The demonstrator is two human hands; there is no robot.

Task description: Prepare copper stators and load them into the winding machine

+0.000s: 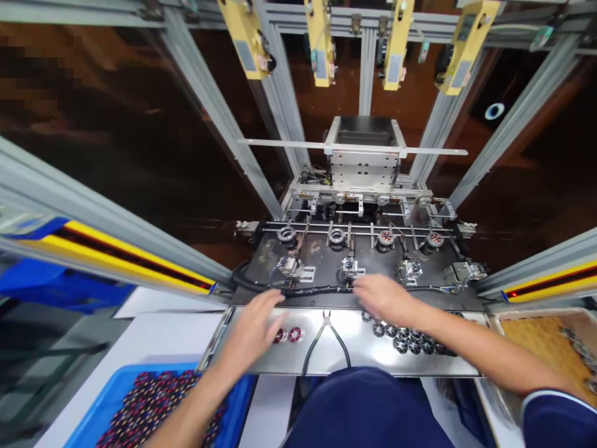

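My left hand (254, 326) hovers over the steel shelf (359, 351), fingers spread, just left of two red-cored wound stators (288, 335). My right hand (382, 297) reaches forward at the shelf's far edge, fingers blurred, close to a clamp fixture (351, 269) on the black machine bed (321, 264). Under my right wrist lies a cluster of several dark round stators (407, 339). Small pliers (326, 339) rest between my hands.
Several stators sit on spindles (336, 236) along a rail on the bed. A blue bin of wound stators (153, 398) is at lower left, a tan tray (550, 342) at right. Yellow-striped guard rails (125, 255) flank the opening; yellow units (321, 40) hang overhead.
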